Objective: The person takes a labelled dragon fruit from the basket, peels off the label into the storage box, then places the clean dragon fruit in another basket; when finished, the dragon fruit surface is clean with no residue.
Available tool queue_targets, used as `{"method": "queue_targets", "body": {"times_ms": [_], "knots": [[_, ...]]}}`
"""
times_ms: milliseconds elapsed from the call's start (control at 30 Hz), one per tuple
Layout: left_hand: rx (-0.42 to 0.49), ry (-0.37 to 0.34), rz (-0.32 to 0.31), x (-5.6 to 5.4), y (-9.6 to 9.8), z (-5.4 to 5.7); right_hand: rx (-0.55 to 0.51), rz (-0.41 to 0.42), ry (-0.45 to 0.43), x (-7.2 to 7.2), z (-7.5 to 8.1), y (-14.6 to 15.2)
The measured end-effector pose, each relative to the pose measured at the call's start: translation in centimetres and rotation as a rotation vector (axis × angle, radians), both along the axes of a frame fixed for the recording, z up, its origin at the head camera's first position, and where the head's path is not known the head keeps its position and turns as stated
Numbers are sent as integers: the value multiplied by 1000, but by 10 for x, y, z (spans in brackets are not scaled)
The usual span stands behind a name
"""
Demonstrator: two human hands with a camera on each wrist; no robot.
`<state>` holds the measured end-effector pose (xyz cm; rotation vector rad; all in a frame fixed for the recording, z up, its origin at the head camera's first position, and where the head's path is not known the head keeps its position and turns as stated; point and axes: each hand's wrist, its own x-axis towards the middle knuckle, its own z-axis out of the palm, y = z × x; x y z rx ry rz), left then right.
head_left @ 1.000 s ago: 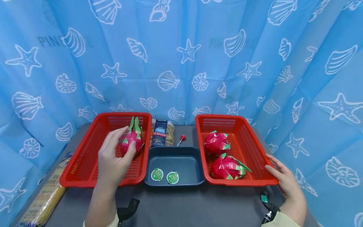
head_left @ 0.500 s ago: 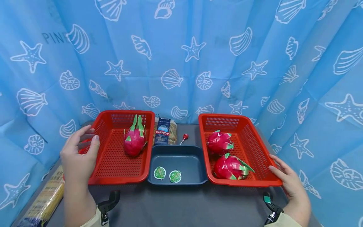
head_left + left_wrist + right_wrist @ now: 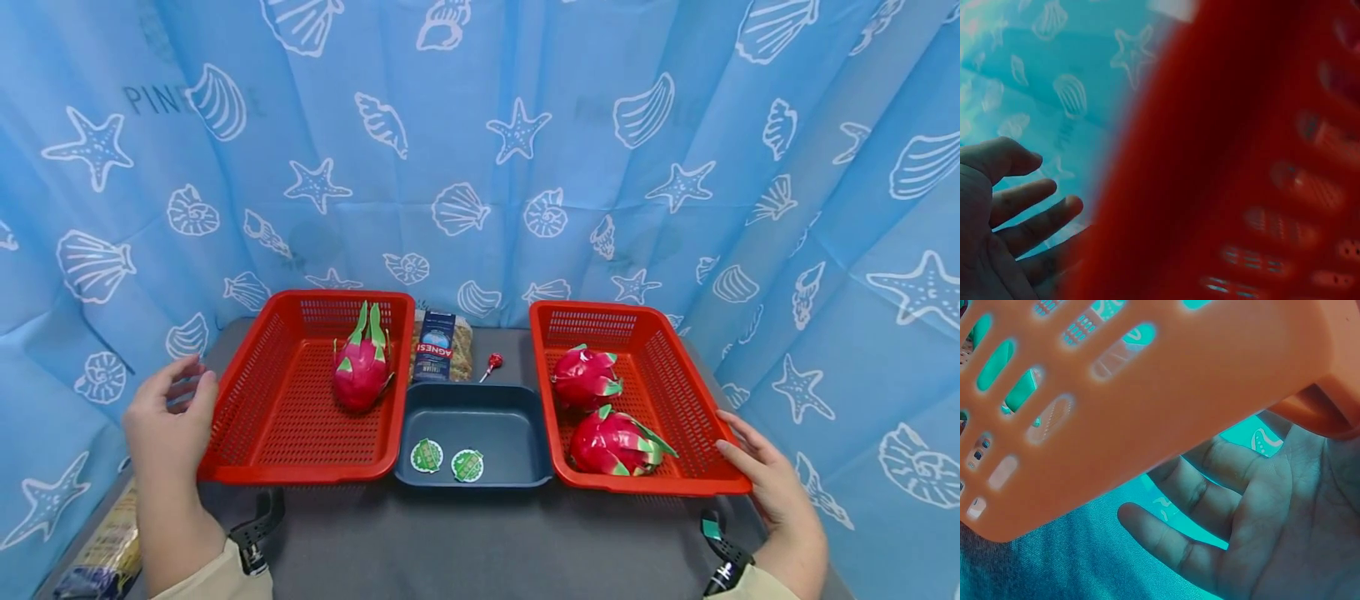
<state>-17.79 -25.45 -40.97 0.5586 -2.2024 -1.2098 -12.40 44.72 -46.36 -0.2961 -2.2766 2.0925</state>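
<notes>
Left hand (image 3: 168, 417) hangs right beside the outer edge of the left red basket (image 3: 300, 474), fingers loosely bent, nothing in its grasp. One dragon fruit (image 3: 362, 375) sits inside that basket, leaves toward the curtain (image 3: 480, 250). Right hand (image 3: 776, 479) just rests relaxed fingers at the right red basket's (image 3: 660, 484) outer rim, with two more dragon fruits (image 3: 618, 443) inside. Blue-grey tray (image 3: 476, 417) sits between the baskets.
</notes>
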Motion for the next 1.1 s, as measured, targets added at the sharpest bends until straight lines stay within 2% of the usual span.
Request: {"method": "queue_targets", "body": {"times_ms": [167,333,433,533,700,800,900,967,1100], "knots": [[-10,-102,-25,-6,-12,-15,-4,-8,-5,0,-1,0],[-38,-270,-122,-9,-21,-24,-5,-4,-8,-1,0,0],[-31,-359,-167,-10,-25,-25,76,-11,-26,-1,2,-1],[-24,-404,-174,-10,-27,-25,229,-22,-67,-1,8,-4],[-22,-437,-189,-8,-33,-26,480,-45,-113,0,31,-12],[-30,-437,-207,-7,-37,-27,550,-71,-103,2,50,-20],[-12,-438,-214,-6,-38,-28,576,-107,-68,3,65,-33],[-9,-436,-213,-5,-39,-28,573,-143,-8,3,72,-44],[-12,-421,-216,-5,-38,-29,468,-236,164,4,85,-69]]}}
